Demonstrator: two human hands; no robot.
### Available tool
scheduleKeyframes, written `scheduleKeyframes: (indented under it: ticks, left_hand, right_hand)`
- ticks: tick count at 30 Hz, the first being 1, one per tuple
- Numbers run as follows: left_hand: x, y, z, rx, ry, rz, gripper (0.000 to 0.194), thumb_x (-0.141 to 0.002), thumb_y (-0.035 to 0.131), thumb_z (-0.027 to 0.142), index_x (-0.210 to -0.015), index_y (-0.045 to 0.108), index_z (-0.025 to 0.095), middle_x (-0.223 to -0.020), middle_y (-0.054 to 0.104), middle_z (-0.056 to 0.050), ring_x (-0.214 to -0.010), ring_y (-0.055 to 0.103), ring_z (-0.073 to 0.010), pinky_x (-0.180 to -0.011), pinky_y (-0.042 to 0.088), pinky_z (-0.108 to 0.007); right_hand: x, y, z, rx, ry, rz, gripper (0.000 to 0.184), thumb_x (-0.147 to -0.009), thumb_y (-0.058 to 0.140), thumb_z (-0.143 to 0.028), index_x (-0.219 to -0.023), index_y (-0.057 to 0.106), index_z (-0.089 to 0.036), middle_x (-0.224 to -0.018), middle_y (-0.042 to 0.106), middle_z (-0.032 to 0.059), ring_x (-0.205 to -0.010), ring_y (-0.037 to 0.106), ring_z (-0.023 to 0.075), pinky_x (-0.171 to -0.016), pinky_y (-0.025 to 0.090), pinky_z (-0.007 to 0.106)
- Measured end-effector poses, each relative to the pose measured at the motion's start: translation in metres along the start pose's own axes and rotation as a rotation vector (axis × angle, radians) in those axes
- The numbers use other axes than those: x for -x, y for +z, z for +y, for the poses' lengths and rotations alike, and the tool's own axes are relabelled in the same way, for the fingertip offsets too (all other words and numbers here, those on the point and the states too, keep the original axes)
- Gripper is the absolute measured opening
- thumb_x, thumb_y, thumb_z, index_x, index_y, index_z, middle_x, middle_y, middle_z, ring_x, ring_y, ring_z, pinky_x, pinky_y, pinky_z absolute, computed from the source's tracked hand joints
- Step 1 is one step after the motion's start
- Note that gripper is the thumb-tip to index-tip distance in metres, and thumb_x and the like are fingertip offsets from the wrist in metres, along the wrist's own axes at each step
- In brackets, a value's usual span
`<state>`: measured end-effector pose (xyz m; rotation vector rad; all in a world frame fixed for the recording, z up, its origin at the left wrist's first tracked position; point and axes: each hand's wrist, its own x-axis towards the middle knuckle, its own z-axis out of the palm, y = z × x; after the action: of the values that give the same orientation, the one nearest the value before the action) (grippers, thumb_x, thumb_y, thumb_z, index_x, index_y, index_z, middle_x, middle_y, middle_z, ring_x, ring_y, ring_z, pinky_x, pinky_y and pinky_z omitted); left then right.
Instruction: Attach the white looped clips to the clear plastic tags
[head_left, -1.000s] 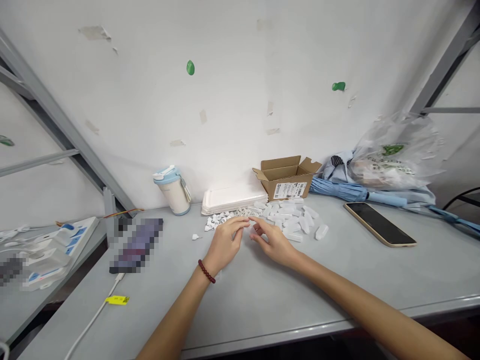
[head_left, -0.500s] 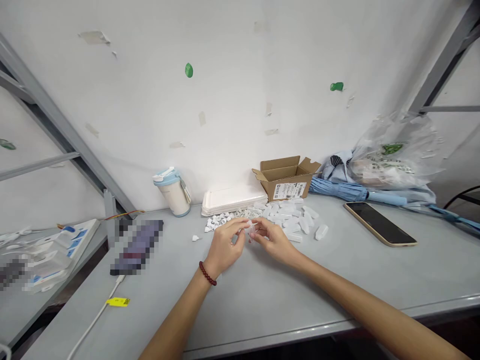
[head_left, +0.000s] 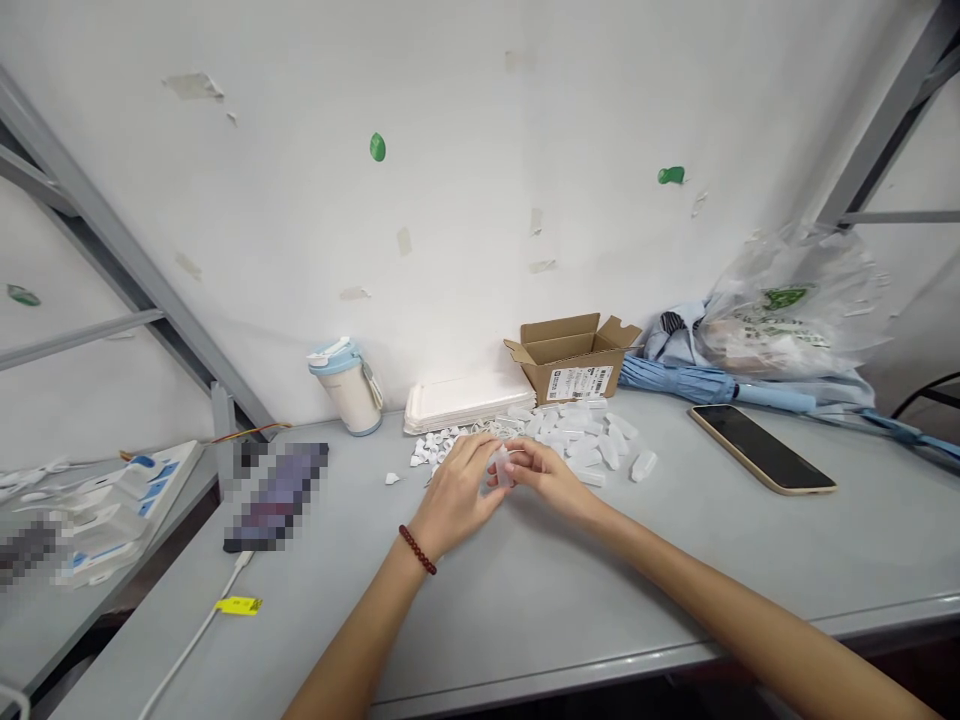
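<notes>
A small translucent plastic bottle [head_left: 503, 468] stands upright between my two hands, just above the grey table. My left hand [head_left: 459, 490], with a dark red bead bracelet at the wrist, has its fingers and thumb closed round the left side of it. From the right, my right hand [head_left: 551, 482] pinches the same bottle with thumb and fingers; its top is partly covered by the fingertips. Behind my right hand lies a heap of similar translucent bottles [head_left: 615, 440]. Small white caps [head_left: 427, 448] are piled behind my left hand, with one loose cap [head_left: 392, 479] farther left.
White trays [head_left: 465, 400] are stacked behind the pile, beside an open cardboard box [head_left: 577, 365]. A tumbler [head_left: 349, 390] stands at the back left. On the right lie a phone [head_left: 761, 447], a blue folded umbrella [head_left: 675, 380] and a plastic bag [head_left: 787, 320].
The bottle has turned more upright and shows more clearly between the hands. My left thumb has moved down along its lower part. The view has shifted very slightly.
</notes>
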<state>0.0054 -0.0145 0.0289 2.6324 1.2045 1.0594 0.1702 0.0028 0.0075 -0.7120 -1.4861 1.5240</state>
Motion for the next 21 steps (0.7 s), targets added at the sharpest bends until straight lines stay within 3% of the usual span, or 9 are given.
scheduleKeyframes:
  ticks: [4,9,15,21]
  left_hand:
    - [0.005,-0.008,0.004,-0.008,-0.011,-0.040,0.036,-0.076,0.059,0.019,-0.111,0.052,0.021,-0.109,0.059,-0.009,-0.106,0.052,-0.0251,-0.089,0.045,-0.043]
    - [0.034,-0.027,0.007,0.019,-0.118,-0.150,0.045,-0.071,0.066,0.022,-0.113,0.050,0.022,-0.107,0.059,-0.008,-0.105,0.051,-0.0268,-0.087,0.045,-0.042]
    - [0.061,-0.046,0.002,0.018,-0.214,-0.244,0.042,-0.067,0.068,0.022,-0.107,0.054,0.023,-0.104,0.061,-0.006,-0.107,0.049,-0.0266,-0.088,0.045,-0.041]
    - [0.063,-0.047,-0.004,0.017,-0.238,-0.283,0.038,-0.070,0.065,0.021,-0.106,0.053,0.023,-0.105,0.061,-0.006,-0.109,0.047,-0.0260,-0.091,0.043,-0.041]
  right_hand:
    - [0.001,0.001,-0.002,0.034,0.042,-0.044,0.026,-0.076,0.060,-0.031,-0.097,0.053,-0.017,-0.075,0.064,0.0022,-0.074,0.063,0.0163,-0.069,0.046,0.030]
    - [0.008,0.010,0.001,0.270,0.096,-0.220,0.020,-0.077,0.056,-0.021,-0.096,0.058,-0.015,-0.074,0.063,0.0010,-0.065,0.057,0.0126,-0.063,0.045,0.026]
    - [0.020,0.029,0.011,0.855,-0.180,-0.243,0.017,-0.081,0.054,-0.020,-0.096,0.060,-0.016,-0.088,0.061,0.0056,-0.073,0.055,0.0154,-0.068,0.045,0.028]
    - [0.024,0.034,0.015,1.104,-0.256,-0.284,0.022,-0.086,0.052,-0.030,-0.102,0.056,-0.016,-0.097,0.058,0.0087,-0.083,0.055,0.0189,-0.069,0.046,0.029]
